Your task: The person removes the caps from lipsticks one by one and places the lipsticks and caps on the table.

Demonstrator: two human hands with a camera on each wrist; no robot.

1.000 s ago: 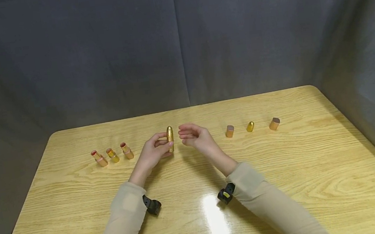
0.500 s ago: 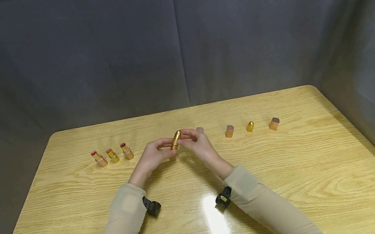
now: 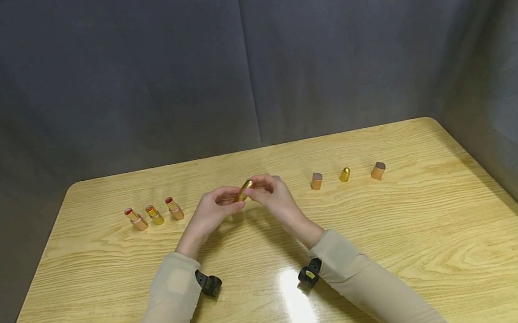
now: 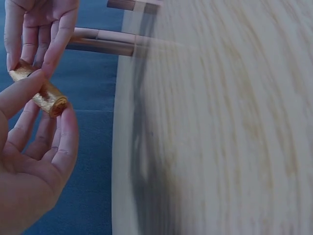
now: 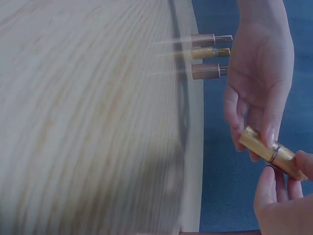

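A gold lipstick tube (image 3: 244, 191) is held above the middle of the table, tilted with its rounded end up and to the right. My left hand (image 3: 211, 211) grips the base end between thumb and fingers; in the left wrist view the flat end of the tube (image 4: 47, 97) shows beside the thumb. At the rounded end, my right hand (image 3: 277, 197) pinches the tube. The right wrist view shows a dark seam around the gold tube (image 5: 262, 146), between the two hands. The two parts look joined or nearly so; any gap is too small to tell.
Three uncapped lipsticks stand at the left: a pink one (image 3: 137, 219), a gold one (image 3: 154, 215) and another pink one (image 3: 175, 208). Toward the right are a copper cap (image 3: 317, 181), a gold cap (image 3: 345, 174) and a second copper cap (image 3: 378, 170). Another cap (image 3: 276, 177) peeks from behind my right hand.
My right hand has come left and taken hold of the tube's rounded end. The tube has gone from upright to leaning right. My left hand keeps its grip.
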